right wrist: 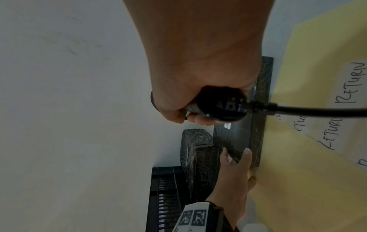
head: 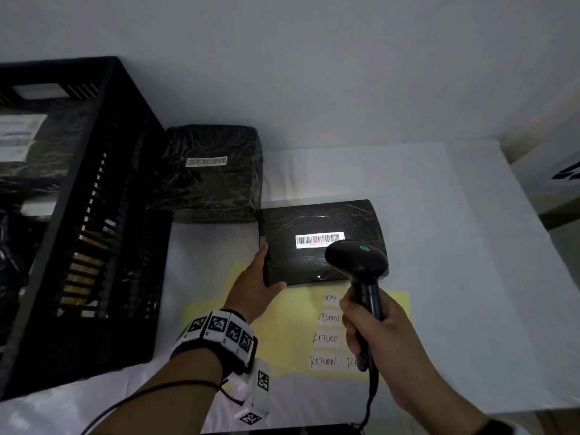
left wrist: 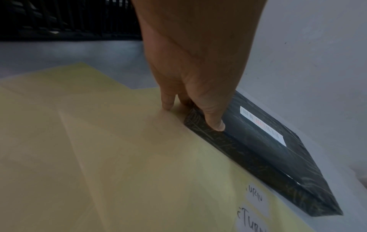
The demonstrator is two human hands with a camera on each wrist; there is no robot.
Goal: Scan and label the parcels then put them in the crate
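A flat black parcel [head: 314, 224] lies on the white table, its white barcode label [head: 319, 239] lit with a red scan line. My left hand [head: 257, 277] holds the parcel's near left corner, thumb on the front edge and fingers along the left side; the thumb [left wrist: 215, 120] shows there in the left wrist view too. My right hand [head: 373, 328] grips the handle of a black barcode scanner [head: 357, 259], whose head hovers just over the label with a green light on. A bulkier black parcel [head: 213, 174] sits behind, beside the black crate [head: 94, 246].
A yellow backing sheet [head: 282, 324] with handwritten RETURN labels [head: 328, 318] lies in front of the flat parcel. The crate holds wrapped parcels, one with a white label [head: 18, 133]. The scanner's cable [head: 370, 400] trails toward me. The table's right edge [head: 518, 246] is near.
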